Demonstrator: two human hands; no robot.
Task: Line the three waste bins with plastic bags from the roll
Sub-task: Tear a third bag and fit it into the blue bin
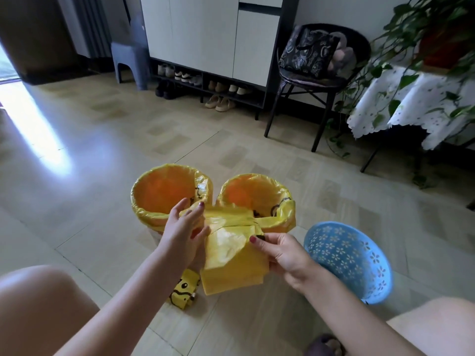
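A folded yellow plastic bag (232,255) is held up between both hands, above the tiled floor (102,155) and in front of two bins. The left hand (183,233) touches the bag's left edge with its fingers (189,217) mostly straight and spread, thumb near the fold; whether they pinch the film I cannot tell. The right hand (282,255) pinches the bag's right edge, thumb and curled fingers (259,242) clamped on the plastic. The bag's lower end hangs free, its bottom edge just above the roll of bags (183,291), which lies on the floor just left of it, printed with smiling faces.

Behind the bag stand the left lined bin (164,194) and the right lined bin (257,199), close beside each other, each with yellow film folded over its rim. The blue perforated bin (349,260) sits to the right of the right hand, tilted, with no liner in it, near the right lined bin.

Open floor stretches ahead and to the left of the bins, with a bright patch of light at far left. Along the far wall stand a shoe cabinet (210,42), a grey stool (131,60) and a dark chair (318,80); a clothed counter with a trailing plant (421,98) closes off the right
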